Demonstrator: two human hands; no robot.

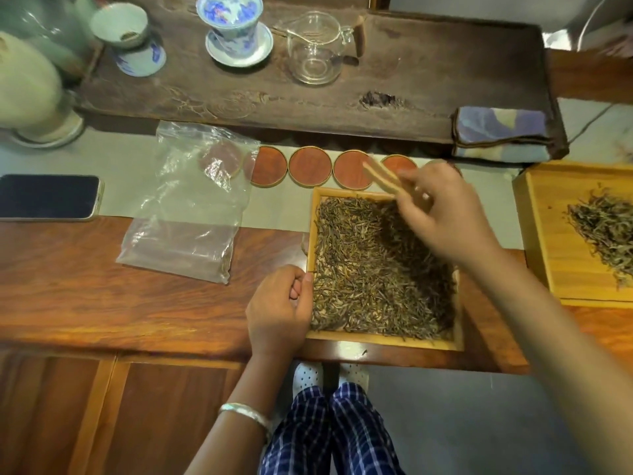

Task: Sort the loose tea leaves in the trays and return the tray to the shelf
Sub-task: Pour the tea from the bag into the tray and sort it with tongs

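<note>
Tea leaves [376, 269] fill a wooden tray [383, 341] at the bench's [102, 286] front edge. The left hand [279, 311] rests against the tray's left rim, fingers curled, holding nothing. The right hand [445, 214] pinches wooden tongs [380, 174] over the tray's far corner. A second tray [541, 234] with a small pile sits toward the right edge.

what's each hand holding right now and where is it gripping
The right hand pinches wooden tongs near their lower end. The left hand grips the left rim of the tea tray.
</note>
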